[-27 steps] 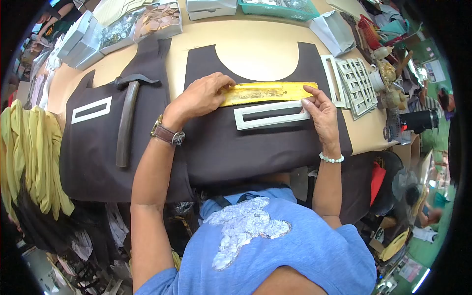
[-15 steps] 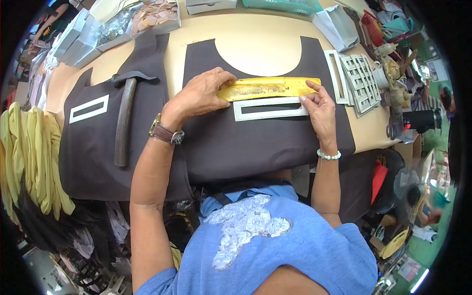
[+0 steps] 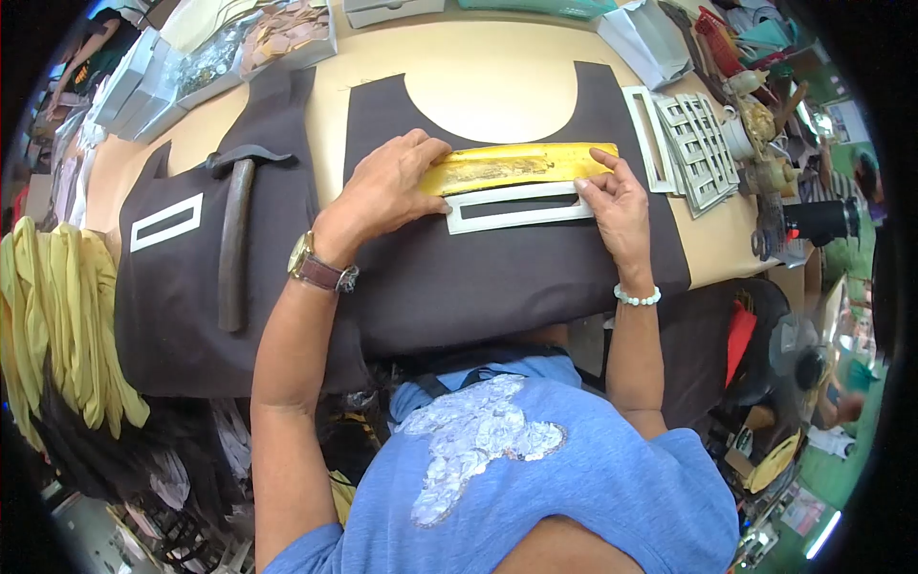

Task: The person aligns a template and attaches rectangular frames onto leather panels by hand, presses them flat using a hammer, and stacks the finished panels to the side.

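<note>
A yellow strip [image 3: 521, 165] with a worn, stained middle lies across the dark cloth panel [image 3: 459, 277], just below its curved neckline. My left hand [image 3: 392, 187] grips the strip's left end, its thumb near the corner of a white rectangular frame [image 3: 516, 223]. That frame has a long slot and sits along the strip's lower edge. At the right end, my right hand [image 3: 620, 215] has its index finger on the strip and its thumb at the frame's upper right corner. What lies under the strip is hidden.
A hammer [image 3: 235, 239] and another white slotted frame [image 3: 166, 222] rest on a second dark panel at left. White lattice pieces [image 3: 698, 158] are stacked at right. Boxes of small parts [image 3: 287, 43] line the table's back. Yellow cloth [image 3: 67, 325] hangs at left.
The view has shifted slightly. The white frame now sits a little closer to the strip at its left end, beside my left thumb. Both hands keep their places on the strip.
</note>
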Available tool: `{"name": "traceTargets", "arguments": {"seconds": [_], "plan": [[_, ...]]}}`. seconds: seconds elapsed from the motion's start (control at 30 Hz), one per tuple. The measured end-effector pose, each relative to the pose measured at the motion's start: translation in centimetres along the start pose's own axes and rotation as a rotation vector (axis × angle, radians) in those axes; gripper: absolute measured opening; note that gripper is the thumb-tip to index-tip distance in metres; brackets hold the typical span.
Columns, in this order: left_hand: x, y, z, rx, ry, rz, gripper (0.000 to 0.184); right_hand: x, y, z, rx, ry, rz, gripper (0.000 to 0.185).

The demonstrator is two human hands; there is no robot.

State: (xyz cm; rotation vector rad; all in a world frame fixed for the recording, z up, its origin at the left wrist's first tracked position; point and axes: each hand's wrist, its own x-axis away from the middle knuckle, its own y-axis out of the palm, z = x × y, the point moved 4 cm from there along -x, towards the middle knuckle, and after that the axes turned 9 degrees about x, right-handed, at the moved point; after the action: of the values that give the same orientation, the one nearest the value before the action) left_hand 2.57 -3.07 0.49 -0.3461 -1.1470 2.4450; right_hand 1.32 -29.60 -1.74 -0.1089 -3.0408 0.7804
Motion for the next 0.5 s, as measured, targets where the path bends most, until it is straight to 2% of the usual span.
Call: {"name": "traceTargets", "arguments": {"seconds": [0.1, 0.5], "plan": [[0.0, -0.1, 0.3, 0.015, 0.012, 0.001, 0.052, 0.6, -1.0, -0.6, 0.17, -0.038, 0.105, 0.041], [-0.1, -0.2, 0.3, 0.07, 0.015, -0.01, 0.05, 2.0, -1.4, -0.1, 0.169, 0.089, 0.119, 0.041]]}}
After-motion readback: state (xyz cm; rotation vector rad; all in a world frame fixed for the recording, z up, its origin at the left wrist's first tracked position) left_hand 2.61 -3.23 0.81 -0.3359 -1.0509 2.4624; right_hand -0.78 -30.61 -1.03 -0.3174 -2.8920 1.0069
